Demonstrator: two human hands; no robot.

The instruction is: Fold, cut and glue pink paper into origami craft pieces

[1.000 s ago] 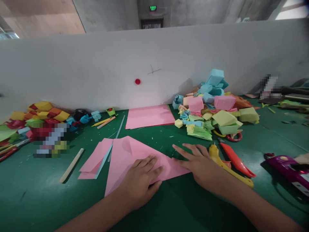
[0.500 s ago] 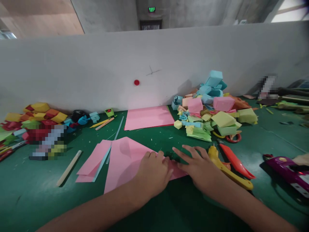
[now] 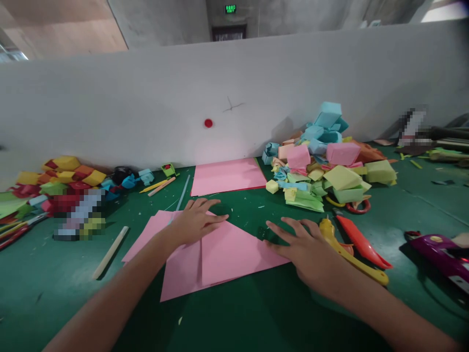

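A folded sheet of pink paper (image 3: pixel 234 254) lies on the green table, one flap laid over its left part and its right end tapering to a point. My left hand (image 3: pixel 198 220) rests over the upper left of the sheet with fingers stretched out. On the tapered right end, my right hand (image 3: pixel 300 244) touches the paper with its fingertips, fingers spread. Smaller pink pieces (image 3: pixel 146 232) lie partly under my left forearm. A thin blue paper strip (image 3: pixel 183 193) extends behind my left hand, its lower end hidden.
A stack of pink sheets (image 3: pixel 229 177) lies by the white partition (image 3: pixel 146 107). Colourful folded paper pieces heap up at right (image 3: pixel 344 178) and left. Beside my right hand are a yellow-handled tool (image 3: pixel 353 256) and a red-orange one (image 3: pixel 362 242). A purple device (image 3: pixel 436 254) stands far right; a wooden stick (image 3: pixel 112 252) lies left.
My left hand has moved left and away from me along the paper, and its fingers have opened out. The folded flap now shows. My right hand stays at the right end.
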